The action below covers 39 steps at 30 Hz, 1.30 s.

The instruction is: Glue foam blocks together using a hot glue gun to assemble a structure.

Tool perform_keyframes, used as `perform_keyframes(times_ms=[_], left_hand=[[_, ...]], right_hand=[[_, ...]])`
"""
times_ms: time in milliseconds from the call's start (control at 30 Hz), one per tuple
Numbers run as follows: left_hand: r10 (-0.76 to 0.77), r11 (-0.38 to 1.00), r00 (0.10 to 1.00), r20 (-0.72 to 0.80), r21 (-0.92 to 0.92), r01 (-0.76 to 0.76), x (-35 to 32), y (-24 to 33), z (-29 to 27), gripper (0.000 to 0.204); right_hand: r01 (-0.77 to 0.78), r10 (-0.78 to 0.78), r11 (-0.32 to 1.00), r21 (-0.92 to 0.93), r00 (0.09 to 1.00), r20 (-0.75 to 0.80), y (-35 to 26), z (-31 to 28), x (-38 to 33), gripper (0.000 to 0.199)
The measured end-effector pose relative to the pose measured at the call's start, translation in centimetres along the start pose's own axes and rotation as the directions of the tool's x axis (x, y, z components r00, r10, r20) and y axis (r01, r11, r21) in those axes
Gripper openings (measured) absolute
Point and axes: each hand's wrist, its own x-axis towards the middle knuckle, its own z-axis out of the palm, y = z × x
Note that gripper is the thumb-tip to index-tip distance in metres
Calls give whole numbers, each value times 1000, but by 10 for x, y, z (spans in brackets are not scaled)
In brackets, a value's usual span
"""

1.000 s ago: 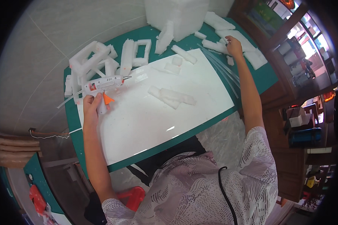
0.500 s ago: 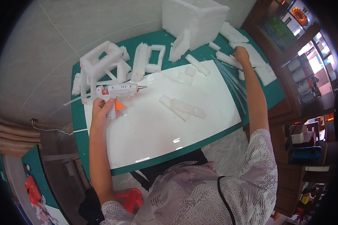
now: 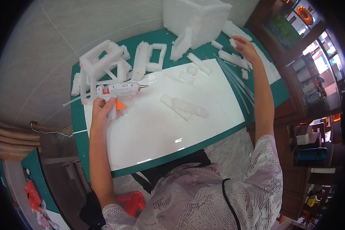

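Observation:
My left hand [image 3: 103,108] is closed round the handle of a white glue gun [image 3: 120,89] with an orange trigger. Its metal nozzle points right, and a clear glue stick trails from its back end. At the far right of the table, my right hand [image 3: 246,48] pinches a small piece of white foam [image 3: 232,43] between its fingertips. Just below that hand lie a foam strip [image 3: 231,58] and a small foam scrap [image 3: 244,74]. In the middle of the white board, two foam strips [image 3: 184,107] lie partly across each other.
A large white foam box [image 3: 195,21] stands at the back of the green table [image 3: 142,39]. Foam frames [image 3: 103,63] crowd the back left. Several clear glue sticks [image 3: 235,82] lie along the right edge of the white board [image 3: 149,134]. A wooden cabinet [image 3: 274,21] borders the right.
My right hand has lifted and shifted slightly up and left, now with a small foam piece in its fingertips. The left hand still holds the glue gun in nearly the same place.

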Motion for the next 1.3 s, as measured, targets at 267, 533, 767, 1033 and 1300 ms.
perform_keyframes(times_ms=[267, 533, 767, 1033, 1300], left_hand=[[-1, 1000, 1000, 3, -7, 1, 1, 3, 4, 26], [-7, 1000, 1000, 24, -22, 7, 3, -1, 0, 27], [15, 1000, 1000, 13, 26, -15, 1, 6, 7, 29], [-8, 1000, 998, 63, 25, 6, 4, 2, 0, 27], [0, 997, 994, 105, 70, -7, 0, 12, 12, 28]], right_hand=[[-63, -23, 941, 331, 968, 250, -10, 32, -25, 24], [-33, 21, 999, 24, 922, 387, -30, 100, -123, 12], [404, -158, 741, -536, 881, 446, -42, 174, -235, 34], [248, 58, 794, -555, 878, 475, -56, 185, -228, 45], [461, -324, 500, -733, 884, 335, -32, 187, -219, 46]])
